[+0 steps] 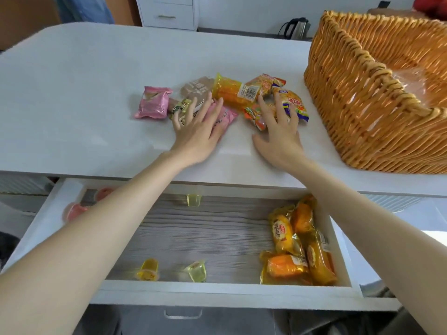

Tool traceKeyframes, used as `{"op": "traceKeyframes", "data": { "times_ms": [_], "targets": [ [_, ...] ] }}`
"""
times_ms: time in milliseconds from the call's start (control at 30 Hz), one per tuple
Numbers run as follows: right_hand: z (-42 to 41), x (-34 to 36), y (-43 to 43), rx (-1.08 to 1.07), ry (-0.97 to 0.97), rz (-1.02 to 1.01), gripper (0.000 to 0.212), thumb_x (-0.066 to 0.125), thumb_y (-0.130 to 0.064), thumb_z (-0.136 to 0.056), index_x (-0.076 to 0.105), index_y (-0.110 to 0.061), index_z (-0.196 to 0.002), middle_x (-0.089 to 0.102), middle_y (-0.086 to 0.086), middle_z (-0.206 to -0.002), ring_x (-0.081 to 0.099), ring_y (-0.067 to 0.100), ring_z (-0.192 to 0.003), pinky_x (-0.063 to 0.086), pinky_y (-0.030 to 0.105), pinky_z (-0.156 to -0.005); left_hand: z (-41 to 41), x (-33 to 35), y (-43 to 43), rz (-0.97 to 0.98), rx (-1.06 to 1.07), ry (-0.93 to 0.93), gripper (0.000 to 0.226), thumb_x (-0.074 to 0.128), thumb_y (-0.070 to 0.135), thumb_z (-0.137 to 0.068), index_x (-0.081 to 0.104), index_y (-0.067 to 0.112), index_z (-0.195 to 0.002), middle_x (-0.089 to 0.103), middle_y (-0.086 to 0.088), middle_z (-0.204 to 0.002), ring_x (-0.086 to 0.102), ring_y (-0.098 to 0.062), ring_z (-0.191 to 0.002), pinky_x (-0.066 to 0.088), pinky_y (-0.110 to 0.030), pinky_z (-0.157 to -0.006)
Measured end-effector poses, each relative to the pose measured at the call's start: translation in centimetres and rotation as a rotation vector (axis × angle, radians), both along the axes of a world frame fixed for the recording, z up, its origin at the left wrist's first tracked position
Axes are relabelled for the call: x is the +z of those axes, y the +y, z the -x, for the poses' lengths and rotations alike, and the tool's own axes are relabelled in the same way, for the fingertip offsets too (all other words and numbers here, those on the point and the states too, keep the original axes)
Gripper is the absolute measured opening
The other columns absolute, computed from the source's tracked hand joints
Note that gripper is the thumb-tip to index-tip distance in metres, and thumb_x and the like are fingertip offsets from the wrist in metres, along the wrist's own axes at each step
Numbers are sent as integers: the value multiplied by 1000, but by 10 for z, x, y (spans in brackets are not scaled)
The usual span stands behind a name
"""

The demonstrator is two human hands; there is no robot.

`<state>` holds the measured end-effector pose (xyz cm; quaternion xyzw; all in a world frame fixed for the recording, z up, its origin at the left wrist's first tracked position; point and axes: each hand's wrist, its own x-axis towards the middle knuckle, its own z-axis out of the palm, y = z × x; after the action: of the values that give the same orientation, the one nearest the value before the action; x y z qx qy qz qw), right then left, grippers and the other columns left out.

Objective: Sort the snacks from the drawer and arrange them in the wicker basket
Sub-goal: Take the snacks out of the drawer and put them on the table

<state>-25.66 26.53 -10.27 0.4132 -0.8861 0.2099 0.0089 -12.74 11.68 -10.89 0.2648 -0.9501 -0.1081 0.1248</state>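
White bench (72, 81) fills the upper half of the view, with a white cabinet (169, 13) and a kettle (296, 27) behind it at 12 o'clock. A mixed pile of snacks lies mid-bench, probably laid out flat so that kinds can be separated before loading.

The left hand (196, 131) rests with fingers spread and straight on pink and brown packets. A separate pink packet (153, 105) lies just beside it at 10 o'clock. The right hand (280, 131), fingers also spread and gripping nothing, presses on orange snack packets (292, 102). A yellow cake packet (229, 93) lies between the two groups.

The wicker basket (362, 112) stands at 2 o'clock, near the pile but apart from it. Its divider suggests one kind per compartment. No sorted snacks are visible inside.

The open drawer (217, 288) lies at 6 o'clock, under both forearms. It holds more cake packets (297, 243) at its 3 o'clock side and scattered jelly cups (197, 270). Its projecting front and the basket's high wall are the likely obstructions to any transfer.
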Motion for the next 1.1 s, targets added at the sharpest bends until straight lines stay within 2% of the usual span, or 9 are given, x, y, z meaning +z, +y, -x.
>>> {"op": "traceKeyframes", "data": {
  "times_ms": [133,300,400,467,667,767,867,1000,1100],
  "targets": [
    [-27,4,26,70,58,138,61,58,-23,-90,36,-23,-147,29,7,-154,22,34,-138,33,48,-106,-39,8,21,2,-89,83,53,31,40,-102,16,30,-152,12,9,-160,7,-16,-147,1,-46,-116],
    [-77,12,64,148,46,276,23,57,-25,-93,59,-19,-115,57,-1,-109,53,17,-98,48,34,-69,-116,18,46,-134,-143,316,35,47,27,-96,50,21,-130,54,4,-120,50,-15,-113,45,-41,-94],
    [-105,12,86,223,-66,159,10,56,-32,-92,62,-26,-97,59,-15,-80,58,10,-72,52,36,-63,-161,15,54,-205,-156,218,16,51,33,-92,53,30,-107,50,14,-95,55,-4,-86,52,-40,-75],
    [-121,4,92,284,-120,-8,13,56,-38,-91,63,-28,-94,58,-18,-73,60,13,-71,53,36,-67,-183,11,52,-211,-132,-4,10,52,41,-90,51,39,-99,49,19,-94,57,-4,-88,51,-39,-77],
    [-148,-40,62,485,-263,-412,35,57,-41,-92,55,-29,-125,61,-9,-123,57,13,-100,49,32,-87,-216,-36,-8,-274,141,-621,63,55,45,-90,29,31,-146,36,-11,-146,34,-26,-136,30,-36,-108],
    [-160,-52,35,663,-372,-508,43,63,-38,-90,52,-32,-131,52,-5,-131,46,8,-100,38,21,-88,-232,-62,-32,-348,246,-705,91,58,60,-80,10,31,-152,7,-14,-157,13,-36,-144,16,-46,-117],
    [-174,-68,10,782,-428,-621,42,65,-32,-89,54,-33,-129,55,1,-123,46,9,-99,39,21,-89,-232,-75,-41,-418,225,-701,101,65,58,-78,0,36,-151,-12,-10,-158,6,-37,-146,20,-49,-116],
    [-186,-90,-4,793,-610,-769,34,54,-21,-93,58,-36,-123,55,8,-106,59,15,-81,60,38,-70,-221,-82,-40,-314,238,-654,96,66,51,-82,-2,43,-150,-6,-11,-156,17,-46,-137,26,-50,-110],
    [-187,-97,-1,789,-538,-789,42,53,-6,-87,62,-29,-120,49,6,-102,55,23,-92,56,38,-80,-224,-86,-44,-226,256,-590,100,71,44,-77,2,44,-149,10,-15,-147,35,-44,-121,39,-47,-100]
  ]
}}
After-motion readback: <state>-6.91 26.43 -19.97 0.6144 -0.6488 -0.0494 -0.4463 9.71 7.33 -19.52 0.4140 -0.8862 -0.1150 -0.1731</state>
